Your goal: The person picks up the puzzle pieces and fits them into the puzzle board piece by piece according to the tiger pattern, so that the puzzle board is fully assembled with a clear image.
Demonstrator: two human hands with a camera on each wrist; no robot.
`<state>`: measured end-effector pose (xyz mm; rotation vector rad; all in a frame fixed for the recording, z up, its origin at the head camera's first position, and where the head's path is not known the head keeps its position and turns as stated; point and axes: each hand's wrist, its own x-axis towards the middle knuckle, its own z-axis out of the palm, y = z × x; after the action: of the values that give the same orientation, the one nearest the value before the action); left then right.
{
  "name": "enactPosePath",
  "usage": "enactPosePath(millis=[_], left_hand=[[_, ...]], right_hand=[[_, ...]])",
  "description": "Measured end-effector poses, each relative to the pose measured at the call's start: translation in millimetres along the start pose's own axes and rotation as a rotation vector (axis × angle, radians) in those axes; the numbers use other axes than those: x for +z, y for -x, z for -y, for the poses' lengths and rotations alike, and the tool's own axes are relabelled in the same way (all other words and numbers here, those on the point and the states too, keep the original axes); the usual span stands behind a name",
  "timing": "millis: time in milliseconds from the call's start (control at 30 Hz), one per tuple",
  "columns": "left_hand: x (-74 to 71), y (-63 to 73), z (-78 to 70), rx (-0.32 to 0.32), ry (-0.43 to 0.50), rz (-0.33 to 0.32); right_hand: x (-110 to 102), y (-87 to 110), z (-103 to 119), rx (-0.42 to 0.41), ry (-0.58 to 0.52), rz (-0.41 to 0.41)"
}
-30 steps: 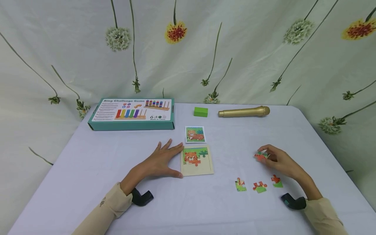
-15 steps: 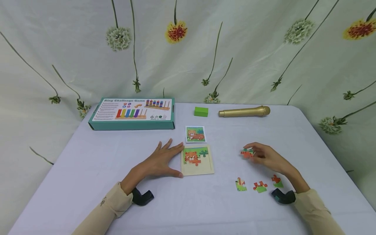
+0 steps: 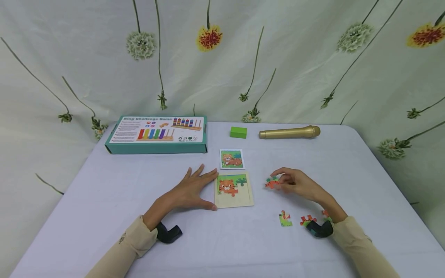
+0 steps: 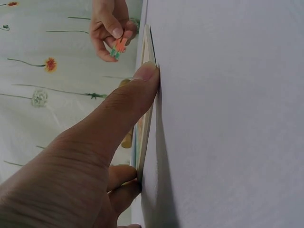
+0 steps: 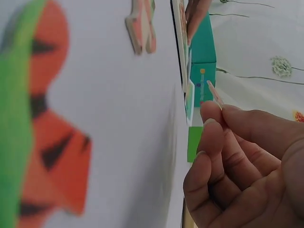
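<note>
A wooden puzzle board [image 3: 240, 199] lies flat mid-table, its upper part filled with a tiger's face and greenery, its lower and right parts bare wood. My left hand [image 3: 189, 191] spreads its fingers along the board's left side, thumb at the near corner and fingertips at the far one, as the left wrist view also shows. Just right of the board, my right hand [image 3: 299, 184] pinches an orange and green puzzle piece [image 3: 272, 183] between thumb and fingers, raised above the cloth. In the right wrist view, that piece [image 5: 215, 93] appears nearly edge-on.
Behind the board lies a tiger picture card [image 3: 232, 159]. Loose puzzle pieces lie near my right forearm, one [image 3: 285, 219] in full view and two partly covered by the wrist camera [image 3: 320, 229]. A game box [image 3: 156, 148], green block [image 3: 238, 132] and gold microphone [image 3: 288, 133] line the back.
My right hand has moved left toward the board, carrying the puzzle piece. Its wrist camera now overlaps two loose pieces. The left hand has stayed at the board.
</note>
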<state>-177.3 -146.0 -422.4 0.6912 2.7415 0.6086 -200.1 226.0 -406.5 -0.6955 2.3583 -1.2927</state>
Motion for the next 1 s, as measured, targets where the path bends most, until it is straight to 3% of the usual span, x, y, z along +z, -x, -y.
enactPosePath(millis=[333, 1000], left_hand=[[0.5, -0.5, 0.3, -0.003, 0.006, 0.001], [0.4, -1.4, 1.0, 0.003, -0.003, 0.004]], right_hand=[[15.9, -16.5, 8.7, -0.069, -0.033, 0.074], [41.2, -43.7, 31.6, -0.07, -0.009, 0.055]])
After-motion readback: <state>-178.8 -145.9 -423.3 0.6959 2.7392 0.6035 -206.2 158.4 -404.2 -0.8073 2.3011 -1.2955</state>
